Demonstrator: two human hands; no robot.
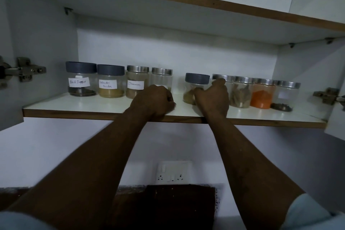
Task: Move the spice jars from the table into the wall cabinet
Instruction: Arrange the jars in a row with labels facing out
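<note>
An open wall cabinet (44,30) has a white shelf (89,105) lined with spice jars; a wall socket (174,172) sits below the shelf.

The left hand (155,100) rests at the shelf's front middle, fingers curled into a fist with nothing seen in it, just before a steel-lidded jar (162,77) whose contents are hard to make out. The right hand (212,97), also mid-shelf, grips the dark-lidded jar (196,85) of tan powder from its right side, thumb up.

From the shelf's left end stand the Black Pepper jar (80,80) with dark grains at its bottom, the Coriander jar (111,83) with yellow-brown powder, and the Cinnamon jar (137,82) with brown powder. Toward the shelf's right end stand a half-hidden jar (226,79), a jar of bark-like sticks (241,94), an orange-powder jar (263,96) and an end jar (285,97) holding a few dark bits.
</note>
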